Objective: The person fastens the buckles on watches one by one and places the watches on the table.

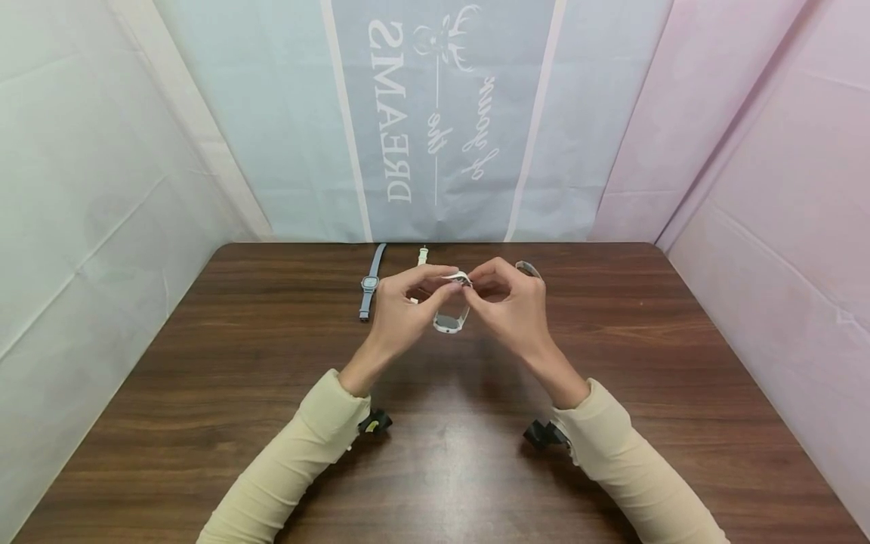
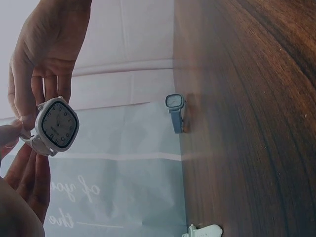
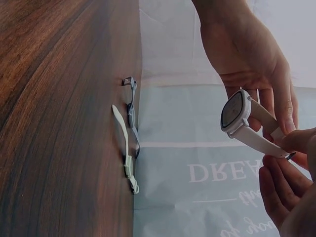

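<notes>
1. Head view: up in the air above the table is the white watch, its dial hanging below the fingertips!
2. Left grip pinches the strap between thumb and fingers, and right grip pinches it too, just beside. Both are on that band.
3. Right wrist camera: the band curves round in a loop, its buckle right at the fingertips. Fastened? I cannot tell; fingers cover it.
4. Danger spot, I'd say: nothing supports the dial from underneath. If either pinch loosens, its weight could drag the band free and send it face-first onto the table.
5. Another worry: uneven pulling by the two grips could twist the thin band, so its end might miss the buckle.
6. Round the white watch: a blue watch lies to its left, a pale strap beyond it and slightly left, a square-faced watch beyond it to the right. A drop that bounces outward might knock one.
</notes>
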{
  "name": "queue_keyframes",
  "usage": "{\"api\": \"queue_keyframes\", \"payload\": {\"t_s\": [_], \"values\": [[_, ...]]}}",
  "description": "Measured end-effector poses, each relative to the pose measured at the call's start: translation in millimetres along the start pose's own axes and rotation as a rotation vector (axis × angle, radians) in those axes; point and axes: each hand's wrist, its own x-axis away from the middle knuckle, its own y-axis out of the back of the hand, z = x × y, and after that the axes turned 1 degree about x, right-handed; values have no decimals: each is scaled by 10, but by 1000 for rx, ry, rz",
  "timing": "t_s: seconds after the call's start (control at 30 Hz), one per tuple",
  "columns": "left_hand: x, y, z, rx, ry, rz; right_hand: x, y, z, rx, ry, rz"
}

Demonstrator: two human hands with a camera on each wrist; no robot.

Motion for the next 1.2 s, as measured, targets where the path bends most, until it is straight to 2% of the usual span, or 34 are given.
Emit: {"api": "queue_keyframes", "payload": {"t_s": [0.4, 1.2], "values": [[10, -14, 22, 0, -40, -22, 17, -28, 7, -55, 5, -37], [24, -43, 103, -12, -92, -6, 31, -38, -63, -17, 84, -65]]}}
